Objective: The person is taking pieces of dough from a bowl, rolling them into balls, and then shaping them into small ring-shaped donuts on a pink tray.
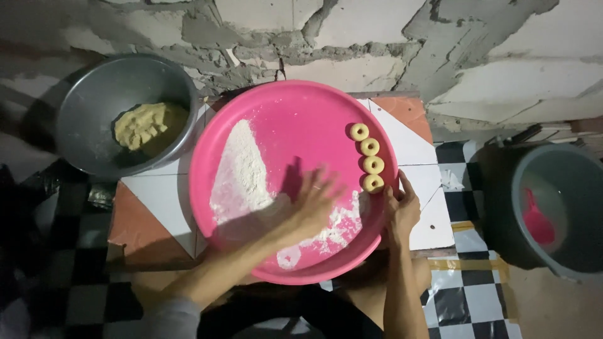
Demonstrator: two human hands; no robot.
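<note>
A big round pink tray (295,113) lies on a low tiled stand. White flour (244,169) is spread in a strip on its left half and scattered near the front. Several small ring-shaped dough pieces (369,157) sit in a row along the right edge. My left hand (314,202) is blurred, palm down with fingers spread, on the floured tray surface near the front; whether dough is under it I cannot tell. My right hand (402,210) grips the tray's right rim just below the nearest ring.
A grey metal bowl (94,100) with a lump of yellow dough (149,124) stands at the back left. A grey bucket (565,207) holding a pink scoop (539,223) is on the right. Rough block wall behind, checkered floor below.
</note>
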